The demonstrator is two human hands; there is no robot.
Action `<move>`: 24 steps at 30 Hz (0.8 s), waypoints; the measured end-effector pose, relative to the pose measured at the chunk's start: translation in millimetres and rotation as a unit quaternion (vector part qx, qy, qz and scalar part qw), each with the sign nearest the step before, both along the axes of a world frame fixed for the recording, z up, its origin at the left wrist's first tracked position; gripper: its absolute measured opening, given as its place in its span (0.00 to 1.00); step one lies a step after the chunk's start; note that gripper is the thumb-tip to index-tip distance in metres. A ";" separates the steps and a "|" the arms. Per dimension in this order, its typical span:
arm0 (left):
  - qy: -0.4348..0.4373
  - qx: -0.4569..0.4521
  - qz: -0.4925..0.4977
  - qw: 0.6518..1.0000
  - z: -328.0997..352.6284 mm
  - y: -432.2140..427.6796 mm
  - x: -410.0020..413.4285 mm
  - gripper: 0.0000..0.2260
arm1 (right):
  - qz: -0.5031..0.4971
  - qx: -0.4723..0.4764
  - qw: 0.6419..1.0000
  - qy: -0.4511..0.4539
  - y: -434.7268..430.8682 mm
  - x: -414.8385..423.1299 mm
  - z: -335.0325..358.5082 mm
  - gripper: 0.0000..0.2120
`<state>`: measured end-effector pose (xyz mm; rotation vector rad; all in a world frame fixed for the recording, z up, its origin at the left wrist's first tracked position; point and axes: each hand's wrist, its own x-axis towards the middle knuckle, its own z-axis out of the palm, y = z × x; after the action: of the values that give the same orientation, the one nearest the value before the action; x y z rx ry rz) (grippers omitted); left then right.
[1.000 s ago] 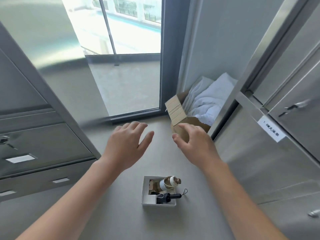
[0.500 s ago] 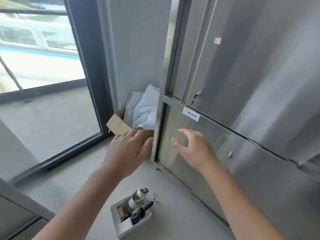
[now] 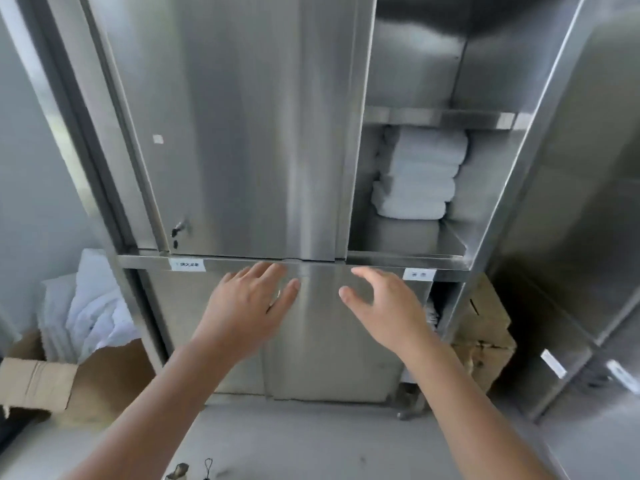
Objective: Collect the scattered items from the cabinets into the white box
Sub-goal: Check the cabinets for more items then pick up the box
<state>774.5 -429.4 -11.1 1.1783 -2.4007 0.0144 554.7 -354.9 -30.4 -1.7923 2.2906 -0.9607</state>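
Left grip [image 3: 249, 308] and right grip [image 3: 384, 306], fingers spread apart and holding nothing, hang side by side before the lower door [image 3: 322, 358] of the steel cabinet [image 3: 242, 133]; contact with the door cannot be told. Above the right grip, folded white towels [image 3: 419, 174] lie in an open compartment. Below the left grip, two small items [image 3: 180, 472] show on the floor [image 3: 311, 445] at the frame's lower edge.

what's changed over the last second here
The head turned right from the window to the steel cabinet, bringing its open shelf of folded towels into view; the white box dropped below the frame, only item tips showing. Left hand and right hand came up before the lower doors. Both stay empty, fingers spread.
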 end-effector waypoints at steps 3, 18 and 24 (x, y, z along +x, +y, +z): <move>0.011 -0.005 -0.040 0.999 6.0 30.4 -62.9 0.26 | -0.034 -0.009 0.999 -0.005 50.1 -54.8 6.9 0.27; -0.012 -0.001 -0.065 0.998 -0.5 130.7 -202.4 0.21 | -0.054 -0.021 0.998 0.003 165.2 -191.0 9.2 0.26; 0.002 -0.005 -0.049 0.999 1.7 126.8 -204.9 0.23 | -0.034 -0.035 0.999 -0.010 151.9 -200.0 0.8 0.26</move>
<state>569.5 -302.6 -9.4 1.0549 -2.4480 -0.0077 354.7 -203.0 -29.5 -1.7324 2.3489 -1.0762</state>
